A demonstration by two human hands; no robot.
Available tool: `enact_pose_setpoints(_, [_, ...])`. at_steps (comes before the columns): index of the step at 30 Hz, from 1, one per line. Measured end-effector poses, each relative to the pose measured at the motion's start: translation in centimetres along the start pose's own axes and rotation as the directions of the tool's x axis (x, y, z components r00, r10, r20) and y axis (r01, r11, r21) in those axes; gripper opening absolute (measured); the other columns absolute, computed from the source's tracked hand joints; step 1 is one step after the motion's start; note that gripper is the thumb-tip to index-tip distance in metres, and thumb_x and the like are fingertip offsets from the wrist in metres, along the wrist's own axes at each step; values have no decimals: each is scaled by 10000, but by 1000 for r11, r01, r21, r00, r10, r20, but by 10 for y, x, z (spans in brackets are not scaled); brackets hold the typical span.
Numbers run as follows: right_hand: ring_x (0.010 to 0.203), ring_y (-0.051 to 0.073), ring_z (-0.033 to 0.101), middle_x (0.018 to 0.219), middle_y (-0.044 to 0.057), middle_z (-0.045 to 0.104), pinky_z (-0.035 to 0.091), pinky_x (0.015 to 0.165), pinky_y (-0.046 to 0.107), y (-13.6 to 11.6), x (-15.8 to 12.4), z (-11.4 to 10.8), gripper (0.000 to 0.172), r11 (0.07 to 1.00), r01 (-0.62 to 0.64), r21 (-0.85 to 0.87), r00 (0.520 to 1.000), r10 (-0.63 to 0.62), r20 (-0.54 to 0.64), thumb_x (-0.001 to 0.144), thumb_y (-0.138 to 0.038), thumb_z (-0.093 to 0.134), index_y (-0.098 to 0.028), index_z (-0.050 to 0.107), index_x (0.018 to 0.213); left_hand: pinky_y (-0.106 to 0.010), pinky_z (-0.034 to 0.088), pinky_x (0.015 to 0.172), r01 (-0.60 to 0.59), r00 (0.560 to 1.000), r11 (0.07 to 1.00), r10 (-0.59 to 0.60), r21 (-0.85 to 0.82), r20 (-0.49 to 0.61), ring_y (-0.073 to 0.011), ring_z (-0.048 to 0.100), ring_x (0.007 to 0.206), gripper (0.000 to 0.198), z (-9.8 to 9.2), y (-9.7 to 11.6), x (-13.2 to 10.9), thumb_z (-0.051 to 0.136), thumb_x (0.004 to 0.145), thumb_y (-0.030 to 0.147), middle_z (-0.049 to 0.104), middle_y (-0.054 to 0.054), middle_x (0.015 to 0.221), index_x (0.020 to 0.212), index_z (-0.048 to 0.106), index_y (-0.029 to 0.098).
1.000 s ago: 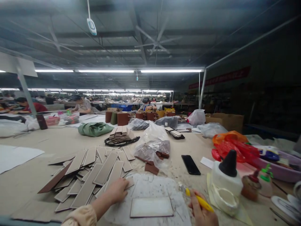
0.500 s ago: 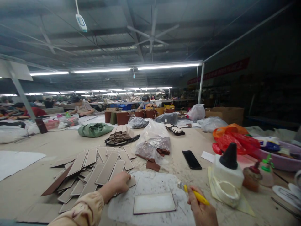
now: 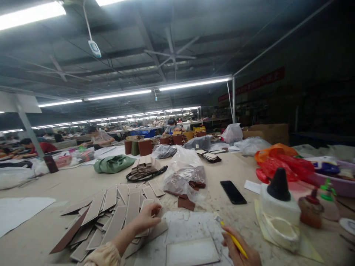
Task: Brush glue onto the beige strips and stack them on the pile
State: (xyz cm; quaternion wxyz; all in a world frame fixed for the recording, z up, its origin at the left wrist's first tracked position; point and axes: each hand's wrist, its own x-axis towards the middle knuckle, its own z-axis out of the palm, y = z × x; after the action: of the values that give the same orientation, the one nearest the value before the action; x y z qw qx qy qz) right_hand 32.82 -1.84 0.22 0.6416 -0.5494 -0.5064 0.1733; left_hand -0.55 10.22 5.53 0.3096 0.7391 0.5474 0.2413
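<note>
My left hand (image 3: 148,218) hovers at the right edge of a heap of flat grey-beige rectangular panels (image 3: 115,221). Its fingers are loosely curled, apart, with nothing visible between them. Just below it lies a single panel (image 3: 159,229), partly over the white work sheet (image 3: 191,223). My right hand (image 3: 244,253) grips a brush (image 3: 235,242) by its yellow handle, the pale tip pointing away over the sheet. Between the hands, a rectangular panel (image 3: 192,253) with a whitish coated face lies flat on the sheet, its near edge close to the bottom of the view.
At the right stand a white bottle with a black cone cap (image 3: 280,207) and two small bottles. A phone (image 3: 233,192) lies on the table. Farther back are a clear plastic bag (image 3: 184,173), a green bag (image 3: 113,163), red bags (image 3: 288,162) and several co-workers.
My left hand has lifted off the panel at the heap's edge and its fingers have loosened. My right hand still holds the brush. The view has tilted upward.
</note>
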Motion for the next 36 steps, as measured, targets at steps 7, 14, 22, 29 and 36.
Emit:
enact_pose_setpoints(7, [668, 166, 686, 873, 44, 729, 581, 623, 244, 8, -7, 1, 334, 988, 148, 35, 972, -152, 181, 898, -489, 519, -242, 679, 1055, -350, 467, 898, -3, 999, 728, -31, -685, -37, -258, 642, 970, 474, -8, 54, -13, 714, 714, 436, 702, -118, 980, 1052, 658, 108])
enact_pose_setpoints(14, [896, 187, 682, 1010, 78, 711, 545, 822, 292, -32, -8, 2, 152, 975, 217, -49, 961, -205, 186, 889, -346, 584, -214, 629, 950, -385, 509, 861, 297, 920, 520, 69, -801, 387, -275, 662, 935, 481, 50, 82, -42, 588, 822, 430, 686, -171, 1064, 1121, 647, 58])
enact_pose_setpoints(22, [729, 151, 654, 812, 35, 687, 515, 710, 243, -37, -15, 11, 117, 992, 121, -24, 946, -108, 306, 867, -326, 570, -216, 583, 828, -355, 527, 756, 494, 766, 549, 92, -674, 636, -289, 689, 852, 501, 90, 74, -52, 640, 759, 466, 719, -162, 885, 1014, 684, 37])
enact_pose_setpoints(29, [622, 123, 572, 689, -15, 599, 443, 595, 205, -44, -14, 8, 120, 1000, 24, -4, 887, -19, 462, 847, -319, 589, -215, 561, 795, -291, 503, 657, 591, 725, 485, 32, -644, 688, -240, 689, 766, 396, 83, 72, -62, 708, 730, 451, 722, -112, 843, 918, 671, 105])
enact_pose_setpoints(36, [563, 126, 558, 716, 0, 618, 457, 560, 225, -19, -5, -3, 234, 996, -76, -50, 968, 86, 237, 829, -426, 606, -222, 513, 763, -288, 492, 694, 272, 960, 701, -153, -659, 234, -207, 646, 774, 438, 73, 30, -64, 595, 808, 539, 705, -86, 830, 875, 687, 116])
